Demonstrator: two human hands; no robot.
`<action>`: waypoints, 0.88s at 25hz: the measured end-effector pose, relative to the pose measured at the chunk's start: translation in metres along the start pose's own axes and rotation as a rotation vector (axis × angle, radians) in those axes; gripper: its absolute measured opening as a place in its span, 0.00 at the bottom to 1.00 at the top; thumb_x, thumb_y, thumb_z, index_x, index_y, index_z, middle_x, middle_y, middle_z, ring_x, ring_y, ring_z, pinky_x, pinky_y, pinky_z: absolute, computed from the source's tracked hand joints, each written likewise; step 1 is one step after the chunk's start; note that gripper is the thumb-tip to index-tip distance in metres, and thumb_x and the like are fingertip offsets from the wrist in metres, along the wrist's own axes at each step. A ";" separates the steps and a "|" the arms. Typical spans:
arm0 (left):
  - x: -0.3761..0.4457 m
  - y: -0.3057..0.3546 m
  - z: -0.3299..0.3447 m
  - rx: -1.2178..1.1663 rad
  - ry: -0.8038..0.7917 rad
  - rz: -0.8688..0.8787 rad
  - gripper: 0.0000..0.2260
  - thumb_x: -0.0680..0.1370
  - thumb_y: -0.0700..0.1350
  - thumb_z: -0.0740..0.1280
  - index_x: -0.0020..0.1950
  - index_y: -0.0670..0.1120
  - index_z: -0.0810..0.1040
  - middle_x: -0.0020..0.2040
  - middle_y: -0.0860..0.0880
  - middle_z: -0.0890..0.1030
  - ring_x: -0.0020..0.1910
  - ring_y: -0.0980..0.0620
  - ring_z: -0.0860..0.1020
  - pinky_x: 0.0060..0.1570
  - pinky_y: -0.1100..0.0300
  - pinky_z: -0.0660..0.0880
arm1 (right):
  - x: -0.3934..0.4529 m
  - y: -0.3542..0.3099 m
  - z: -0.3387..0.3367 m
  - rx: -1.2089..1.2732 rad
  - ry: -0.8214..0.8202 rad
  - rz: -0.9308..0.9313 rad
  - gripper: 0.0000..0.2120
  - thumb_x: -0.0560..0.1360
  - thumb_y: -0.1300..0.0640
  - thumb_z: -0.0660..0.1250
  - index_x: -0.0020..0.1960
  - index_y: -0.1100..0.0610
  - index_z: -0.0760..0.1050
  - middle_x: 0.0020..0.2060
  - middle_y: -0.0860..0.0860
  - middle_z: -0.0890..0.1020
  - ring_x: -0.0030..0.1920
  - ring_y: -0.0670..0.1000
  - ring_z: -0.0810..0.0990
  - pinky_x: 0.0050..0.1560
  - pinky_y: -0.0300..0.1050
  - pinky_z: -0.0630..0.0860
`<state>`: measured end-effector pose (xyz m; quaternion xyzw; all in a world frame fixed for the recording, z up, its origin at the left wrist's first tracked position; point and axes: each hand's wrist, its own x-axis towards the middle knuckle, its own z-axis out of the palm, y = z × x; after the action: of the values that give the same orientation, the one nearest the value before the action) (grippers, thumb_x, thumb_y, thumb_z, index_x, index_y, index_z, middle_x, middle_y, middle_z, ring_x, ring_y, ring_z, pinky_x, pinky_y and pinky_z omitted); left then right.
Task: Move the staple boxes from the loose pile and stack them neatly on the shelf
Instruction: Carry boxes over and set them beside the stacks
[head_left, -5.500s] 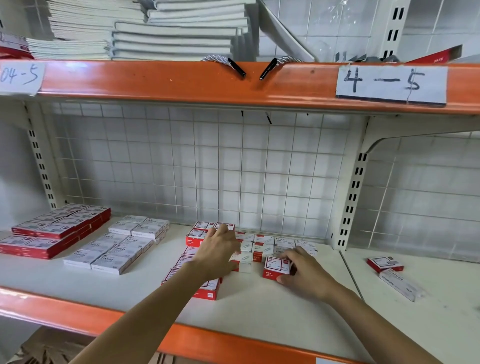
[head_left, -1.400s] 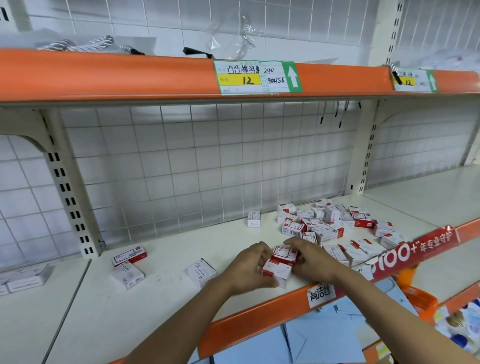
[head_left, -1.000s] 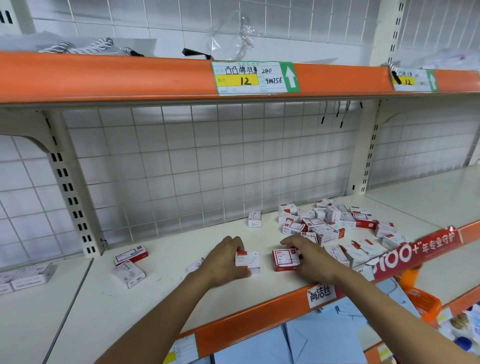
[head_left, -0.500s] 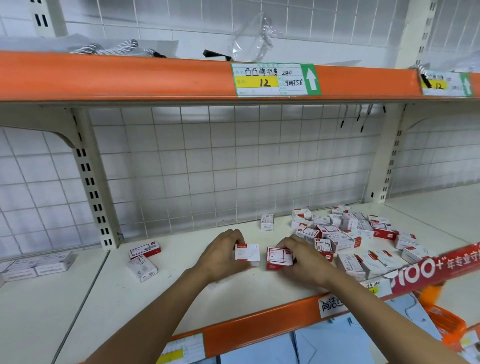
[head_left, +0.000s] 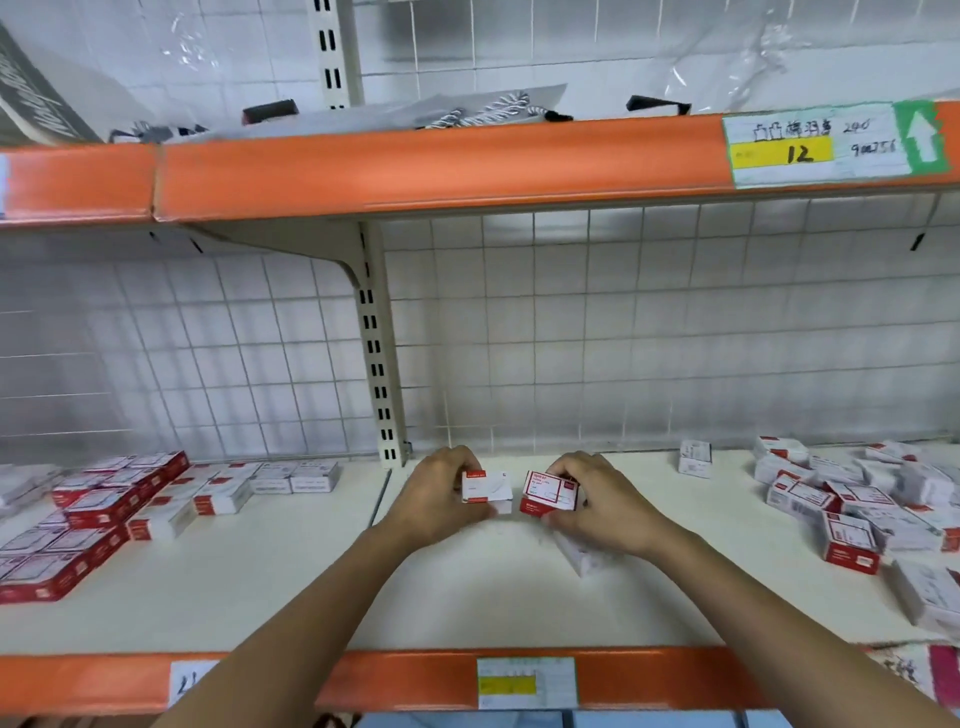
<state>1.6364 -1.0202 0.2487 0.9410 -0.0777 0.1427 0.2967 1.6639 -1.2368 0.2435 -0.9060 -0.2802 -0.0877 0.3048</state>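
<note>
Left hand (head_left: 439, 501): centre of frame, fingers curled round a mostly white staple box (head_left: 485, 487), held just above the shelf board (head_left: 291, 582).
Right hand (head_left: 597, 504): just right of centre, fingers and thumb wrapped round a red-and-white staple box (head_left: 549, 492), red side facing the camera.
Held boxes: side by side, a narrow gap between them, near the upright post (head_left: 376, 364).
Box under right wrist (head_left: 584, 556): white, lying on the board, partly hidden by the hand.
Loose pile (head_left: 872, 499): right edge of frame, boxes tumbled at mixed angles, some flat, some on edge.
Single box (head_left: 695, 458): standing alone between the right hand and the pile, near the wire grid back (head_left: 623, 338).
Stacked rows (head_left: 104, 514): lower left of frame, boxes laid in orderly rows and layers; blurred.
Upper shelf edge (head_left: 441, 166): orange, across the top of frame, with a price label (head_left: 831, 143) at upper right bearing "12" on yellow and a green arrow.
Lower shelf edge (head_left: 405, 680): orange, bottom of frame, with a small label (head_left: 526, 682).
</note>
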 end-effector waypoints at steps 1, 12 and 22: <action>-0.006 -0.012 -0.012 0.012 0.010 -0.025 0.15 0.67 0.46 0.76 0.49 0.48 0.75 0.48 0.51 0.78 0.41 0.57 0.75 0.37 0.70 0.71 | 0.009 -0.013 0.010 0.007 -0.015 -0.030 0.16 0.70 0.53 0.72 0.55 0.54 0.73 0.51 0.47 0.75 0.54 0.48 0.69 0.45 0.36 0.63; -0.085 -0.156 -0.143 0.076 0.107 -0.263 0.17 0.66 0.49 0.77 0.49 0.48 0.74 0.46 0.50 0.77 0.46 0.50 0.75 0.45 0.57 0.72 | 0.092 -0.166 0.140 0.042 -0.181 -0.224 0.22 0.70 0.52 0.72 0.60 0.56 0.72 0.57 0.51 0.75 0.59 0.49 0.69 0.49 0.36 0.60; -0.121 -0.237 -0.214 -0.041 0.208 -0.284 0.17 0.66 0.45 0.77 0.50 0.48 0.76 0.37 0.59 0.73 0.33 0.66 0.71 0.31 0.75 0.65 | 0.115 -0.241 0.206 0.093 -0.164 -0.189 0.19 0.68 0.51 0.74 0.56 0.54 0.74 0.52 0.51 0.76 0.53 0.50 0.71 0.47 0.38 0.63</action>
<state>1.5283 -0.6961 0.2513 0.9165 0.0841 0.1946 0.3393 1.6216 -0.9021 0.2388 -0.8645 -0.3922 -0.0285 0.3130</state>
